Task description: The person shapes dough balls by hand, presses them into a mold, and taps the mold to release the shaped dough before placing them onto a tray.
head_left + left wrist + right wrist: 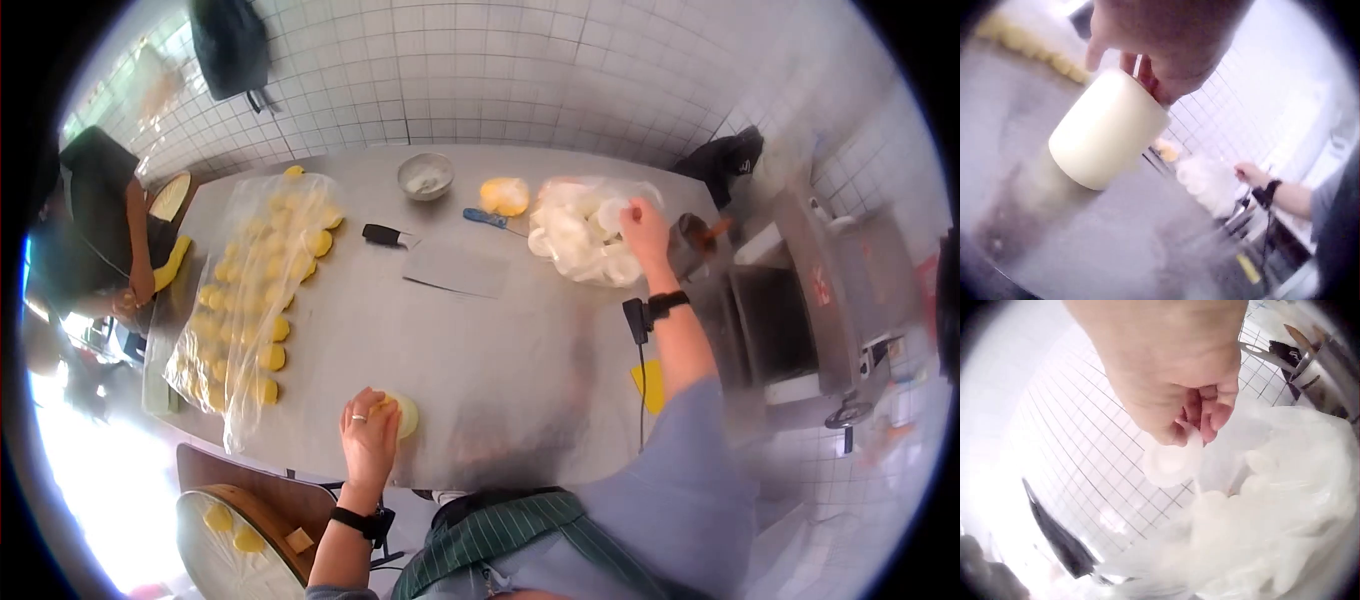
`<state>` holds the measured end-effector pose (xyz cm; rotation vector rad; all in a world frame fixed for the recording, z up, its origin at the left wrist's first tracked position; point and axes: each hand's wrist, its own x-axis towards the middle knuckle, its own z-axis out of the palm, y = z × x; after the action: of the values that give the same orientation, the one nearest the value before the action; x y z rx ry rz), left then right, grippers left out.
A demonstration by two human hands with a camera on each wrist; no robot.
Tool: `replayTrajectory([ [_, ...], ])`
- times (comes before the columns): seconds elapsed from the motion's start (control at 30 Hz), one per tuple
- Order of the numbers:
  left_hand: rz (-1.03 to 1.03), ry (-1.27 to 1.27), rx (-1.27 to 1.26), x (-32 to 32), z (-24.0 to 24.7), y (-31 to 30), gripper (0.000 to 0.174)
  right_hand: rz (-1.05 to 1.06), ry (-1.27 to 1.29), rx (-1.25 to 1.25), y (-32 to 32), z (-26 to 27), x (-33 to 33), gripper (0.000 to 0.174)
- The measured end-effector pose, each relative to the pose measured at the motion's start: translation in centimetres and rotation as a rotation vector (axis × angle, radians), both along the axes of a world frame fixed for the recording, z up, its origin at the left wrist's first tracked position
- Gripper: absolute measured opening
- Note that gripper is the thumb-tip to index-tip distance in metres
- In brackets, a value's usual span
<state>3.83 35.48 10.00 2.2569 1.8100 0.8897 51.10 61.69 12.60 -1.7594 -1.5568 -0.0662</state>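
My left hand [368, 440] is over the near edge of the steel table, its fingers pinching the upper end of a smooth pale-yellow cylinder [1107, 131]. In the head view only part of that cylinder shows beside the hand. At the right of the table, my right hand [646, 232] pinches a thin, round white disc [1172, 464] by its upper edge. Just beyond and below it is a clear plastic bag [1272, 506] holding many rounded white pieces. The disc hangs beside the bag's open side.
Rows of yellow dough pieces [272, 357] lie under plastic sheeting at left. A cleaver [450, 268], a metal bowl of white powder [426, 177], a yellow lump [504, 196] and a blue-handled tool [484, 216] lie across the back. Another person [110, 230] stands at far left.
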Motion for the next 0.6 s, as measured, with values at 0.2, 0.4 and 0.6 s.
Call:
replayTrajectory([
  [0.2,0.205,-1.143,-0.462,-1.5,-4.4,0.2,0.039,0.546,0.772,-0.458,-9.2,5.1,-11.8,0.022],
  [0.4,0.183,-1.302,-0.489,-1.4,-4.8,-0.4,0.041,0.888,0.869,-0.872,-18.2,-0.2,-27.0,0.027],
  [0.6,0.116,-1.427,-0.474,-1.4,-5.0,-1.2,0.043,0.760,0.435,-0.724,-20.3,-1.6,-31.2,0.028],
])
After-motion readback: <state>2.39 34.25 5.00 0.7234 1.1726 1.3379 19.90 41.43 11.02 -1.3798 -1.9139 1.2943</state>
